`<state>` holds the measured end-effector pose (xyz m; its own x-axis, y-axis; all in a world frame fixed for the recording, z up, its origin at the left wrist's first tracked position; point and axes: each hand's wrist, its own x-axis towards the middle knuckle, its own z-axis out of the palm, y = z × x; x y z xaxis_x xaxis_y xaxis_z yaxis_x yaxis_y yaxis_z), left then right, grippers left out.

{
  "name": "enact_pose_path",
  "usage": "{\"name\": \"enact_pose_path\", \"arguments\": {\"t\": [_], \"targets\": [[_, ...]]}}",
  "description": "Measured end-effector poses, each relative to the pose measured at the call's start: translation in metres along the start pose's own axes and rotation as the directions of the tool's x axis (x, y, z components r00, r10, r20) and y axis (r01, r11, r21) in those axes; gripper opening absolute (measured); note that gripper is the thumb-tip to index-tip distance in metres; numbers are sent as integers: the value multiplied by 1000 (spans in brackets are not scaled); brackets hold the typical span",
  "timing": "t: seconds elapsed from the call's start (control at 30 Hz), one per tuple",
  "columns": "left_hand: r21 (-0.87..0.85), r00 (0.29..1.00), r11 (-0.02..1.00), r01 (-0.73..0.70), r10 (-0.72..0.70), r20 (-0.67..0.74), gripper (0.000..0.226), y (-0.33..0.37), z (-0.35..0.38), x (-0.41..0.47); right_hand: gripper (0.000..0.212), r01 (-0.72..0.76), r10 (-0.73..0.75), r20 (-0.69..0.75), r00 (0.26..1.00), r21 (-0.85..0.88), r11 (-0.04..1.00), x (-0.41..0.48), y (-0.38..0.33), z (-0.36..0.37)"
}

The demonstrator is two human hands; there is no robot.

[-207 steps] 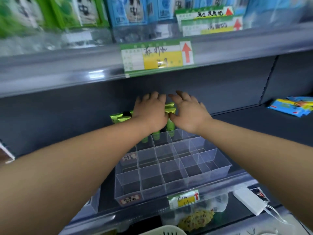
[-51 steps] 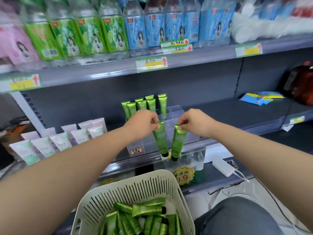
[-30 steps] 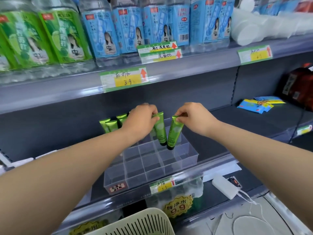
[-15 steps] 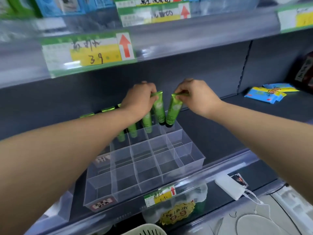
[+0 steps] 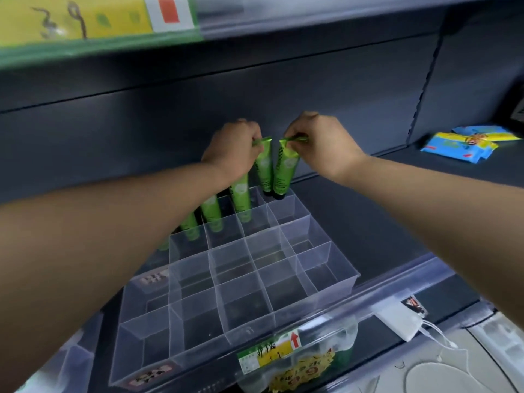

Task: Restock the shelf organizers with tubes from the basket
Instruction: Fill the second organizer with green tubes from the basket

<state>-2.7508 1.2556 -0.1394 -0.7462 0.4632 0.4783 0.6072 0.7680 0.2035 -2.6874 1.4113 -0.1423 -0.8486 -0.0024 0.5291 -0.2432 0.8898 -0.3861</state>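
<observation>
A clear plastic organizer (image 5: 326, 268) with a grid of compartments stands on the dark shelf. Several green tubes (image 5: 240, 194) stand cap-down in its back row. My left hand (image 5: 235, 148) pinches the crimped top of one green tube (image 5: 264, 168), and my right hand (image 5: 320, 146) pinches the top of another green tube (image 5: 285, 173). Both tubes hang upright, side by side, with their black caps at the rim of the back right compartments. The basket is out of view.
Blue and yellow packets (image 5: 465, 143) lie on the shelf at the right. The upper shelf edge with a yellow price label (image 5: 85, 18) hangs close overhead. A white box with a cable (image 5: 397, 321) sits on the lower shelf, beside a price tag (image 5: 269, 353).
Both hands have carried their tubes further back and down toward the organizer's back right corner. The view has moved closer to the shelf.
</observation>
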Motion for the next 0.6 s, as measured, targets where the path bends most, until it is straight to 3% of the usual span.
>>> {"name": "enact_pose_path", "arguments": {"t": [0.6], "targets": [[76,997,997,-6,0,81,16,-16,27,16,29,-13,26,199,980,-71,997,17,13,42]]}}
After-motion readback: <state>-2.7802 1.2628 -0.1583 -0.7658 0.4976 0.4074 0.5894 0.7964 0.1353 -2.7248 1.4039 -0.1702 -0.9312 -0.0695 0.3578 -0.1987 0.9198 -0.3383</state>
